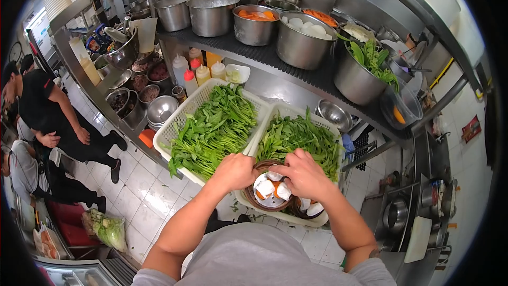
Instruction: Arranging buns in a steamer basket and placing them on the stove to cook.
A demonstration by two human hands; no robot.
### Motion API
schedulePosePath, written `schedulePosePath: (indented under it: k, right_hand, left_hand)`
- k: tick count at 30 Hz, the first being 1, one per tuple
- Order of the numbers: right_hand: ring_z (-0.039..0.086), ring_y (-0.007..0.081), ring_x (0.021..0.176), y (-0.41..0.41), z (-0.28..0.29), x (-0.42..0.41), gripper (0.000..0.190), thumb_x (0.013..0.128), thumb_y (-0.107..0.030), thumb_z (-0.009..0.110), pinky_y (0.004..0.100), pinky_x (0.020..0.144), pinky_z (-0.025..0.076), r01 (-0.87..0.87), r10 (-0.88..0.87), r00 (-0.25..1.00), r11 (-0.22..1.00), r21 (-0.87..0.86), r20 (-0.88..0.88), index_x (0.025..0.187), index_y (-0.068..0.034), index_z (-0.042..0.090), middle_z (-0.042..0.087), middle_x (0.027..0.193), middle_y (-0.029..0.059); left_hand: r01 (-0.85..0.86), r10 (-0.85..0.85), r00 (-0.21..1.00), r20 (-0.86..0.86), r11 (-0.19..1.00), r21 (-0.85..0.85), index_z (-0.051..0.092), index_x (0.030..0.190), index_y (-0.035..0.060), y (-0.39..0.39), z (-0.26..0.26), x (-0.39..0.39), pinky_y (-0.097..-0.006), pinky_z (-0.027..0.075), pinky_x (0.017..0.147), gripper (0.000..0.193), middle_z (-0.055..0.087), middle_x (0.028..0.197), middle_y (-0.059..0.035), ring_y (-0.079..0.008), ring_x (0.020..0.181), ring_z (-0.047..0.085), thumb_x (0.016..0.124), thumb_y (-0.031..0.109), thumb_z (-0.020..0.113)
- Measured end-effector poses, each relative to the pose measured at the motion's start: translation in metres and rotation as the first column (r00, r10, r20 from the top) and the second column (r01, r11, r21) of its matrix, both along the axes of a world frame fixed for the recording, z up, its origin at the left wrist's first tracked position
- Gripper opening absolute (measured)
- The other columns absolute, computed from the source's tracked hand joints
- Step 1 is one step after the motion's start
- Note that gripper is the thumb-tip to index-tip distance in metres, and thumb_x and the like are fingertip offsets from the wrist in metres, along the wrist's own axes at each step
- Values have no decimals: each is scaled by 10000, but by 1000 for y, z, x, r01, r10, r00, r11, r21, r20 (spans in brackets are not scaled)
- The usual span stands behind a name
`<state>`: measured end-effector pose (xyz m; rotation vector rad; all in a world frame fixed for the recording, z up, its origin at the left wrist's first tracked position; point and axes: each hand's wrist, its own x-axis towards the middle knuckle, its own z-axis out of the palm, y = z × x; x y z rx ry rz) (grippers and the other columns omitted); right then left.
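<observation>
My left hand (236,171) grips the left rim of a small round steamer basket (249,197). White buns (265,188) sit in it on orange slices (259,195), over a perforated white liner (271,202). My right hand (307,174) is over the basket's right side, its index finger touching the white piece at the far edge; whether it grips that piece is unclear. A second small basket (313,215) with white pieces (315,209) is partly hidden beneath my right wrist. Both baskets are over the near end of a white plastic crate (260,207) of leafy greens (297,139).
A second crate (162,137) of long-stemmed greens (216,127) adjoins on the left. Beyond, a black-matted shelf (262,53) bears several steel pots (303,49). Squeeze bottles (190,81) and metal bowls (162,110) stand below. Two people (51,107) (29,174) are at the left.
</observation>
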<state>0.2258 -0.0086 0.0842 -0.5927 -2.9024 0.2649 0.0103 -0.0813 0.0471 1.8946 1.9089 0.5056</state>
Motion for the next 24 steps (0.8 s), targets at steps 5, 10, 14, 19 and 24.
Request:
schedulePosePath:
  k: [5,10,14,19,24]
  right_hand:
    - [506,273,950,13,2,-9,400,692,-119,735,379,834,434,-128,110,973,989,78,205,1084,-197,723,552,875,57]
    - [516,260,1003,18,3,-15,312,678,-256,806,376,866,432,-232,200,937,969,80,288,960,-165,708,579,926,47]
    - [515,257,1002,19,6,-20,291,684,-248,800,381,869,434,-253,235,939,966,42,252,943,-158,702,577,936,50]
    - [516,253,1016,22,7,-19,295,678,-233,790,383,877,436,-279,257,934,959,58,247,951,-161,704,565,933,47]
    - [515,249,1017,23,14,-18,286,680,-220,777,379,879,433,-322,293,915,945,62,277,951,-163,705,560,935,42]
  left_hand:
    - [68,-68,998,-12,998,-7,695,759,-15,3,-1,2,-499,541,772,239,660,757,-270,-431,771,669,757,205,601]
    - [116,-117,993,2,992,-51,689,763,-21,2,4,2,-505,534,777,242,663,763,-264,-431,781,665,761,206,604]
    - [133,-134,991,-14,990,-41,684,795,5,3,-2,0,-502,533,753,231,658,743,-246,-425,758,660,763,226,627]
    - [134,-135,991,-11,990,-32,685,799,5,4,0,0,-500,536,758,233,660,745,-245,-425,767,662,763,230,632]
    - [136,-136,991,-6,990,-45,679,791,3,7,3,2,-500,535,754,235,659,746,-246,-425,766,662,764,231,630]
